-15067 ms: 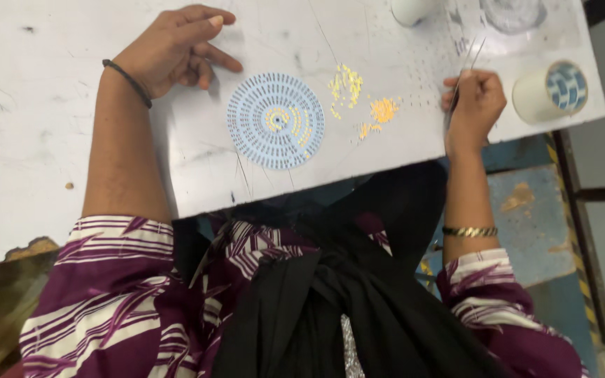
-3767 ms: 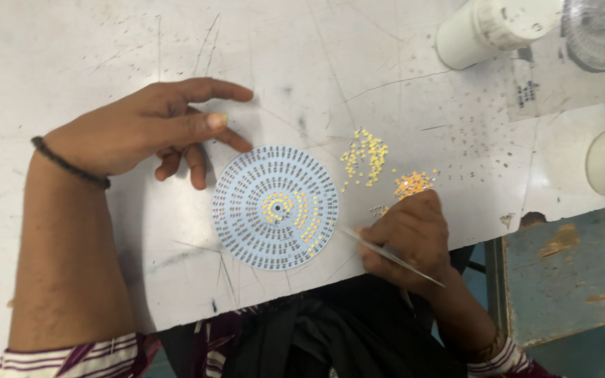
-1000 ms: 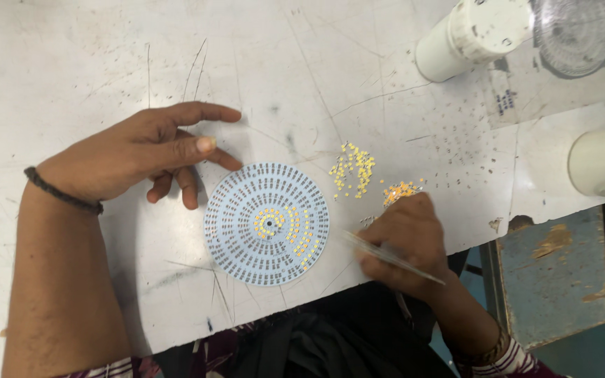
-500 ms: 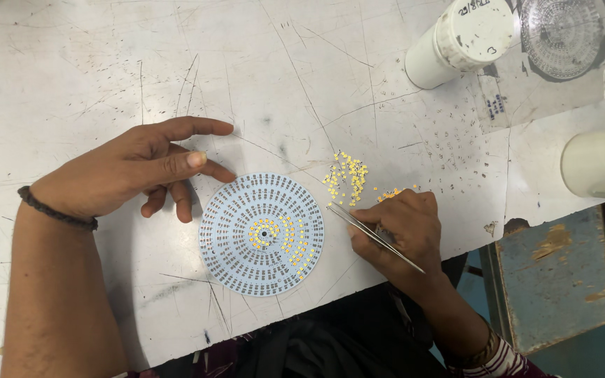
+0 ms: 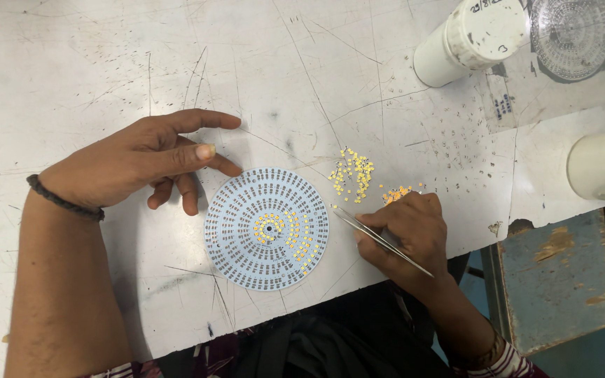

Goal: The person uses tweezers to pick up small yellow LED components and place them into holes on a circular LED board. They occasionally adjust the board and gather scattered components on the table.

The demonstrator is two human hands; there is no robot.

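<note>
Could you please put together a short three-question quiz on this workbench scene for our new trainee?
1. True or false: the right hand holds tweezers.
2. Where do the loose yellow chips lie? A) on the round board B) on the table beside the board C) in the white jar
3. Fill in: the left hand rests by the board's upper ____ edge.

Key: 1 true; 2 B; 3 left.
</note>
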